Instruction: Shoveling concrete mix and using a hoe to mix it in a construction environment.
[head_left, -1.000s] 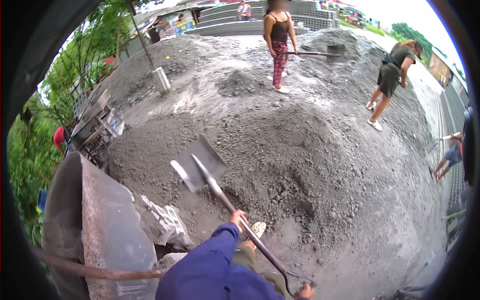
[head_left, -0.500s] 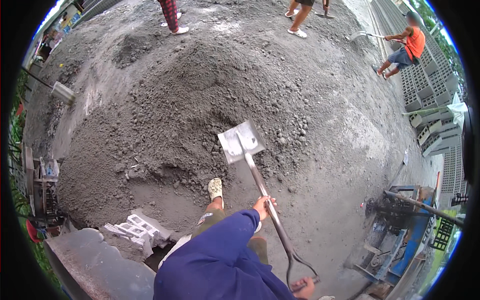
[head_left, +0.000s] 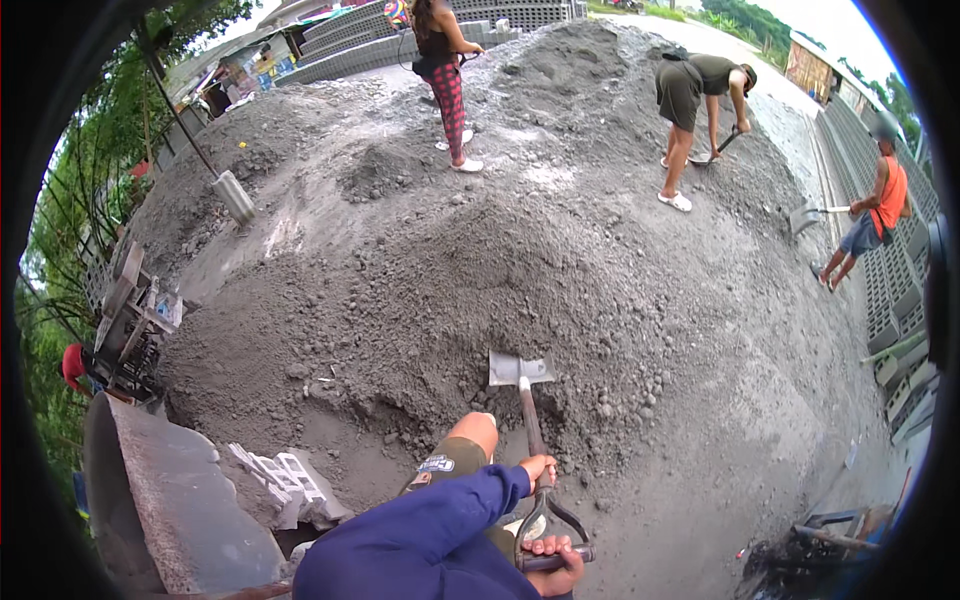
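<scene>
A square-bladed shovel (head_left: 531, 415) points away from me, its grey metal blade against the foot of a large pile of dark grey sand or gravel (head_left: 480, 260). The blade's front edge meets the loose material. My left hand (head_left: 540, 470) is wrapped round the lower shaft, just ahead of where it splits into the handle. Closer to me, my right hand (head_left: 556, 566) grips the crossbar of the D-shaped handle. Dark blue sleeves cover my arms, and my bent knee (head_left: 474, 432) shows left of the shaft.
Broken hollow blocks (head_left: 290, 484) and a large metal trough (head_left: 195, 490) lie at my left. Beyond the pile stand a person in red-patterned trousers (head_left: 450, 100), one bending with a shovel (head_left: 690, 95) and one in an orange vest (head_left: 888, 190). Stacked concrete blocks (head_left: 895, 280) line the right.
The shovel has gone forward and down, from above the ground to the pile's foot. My hands have come closer together, and the view has tilted up, showing more of the other people.
</scene>
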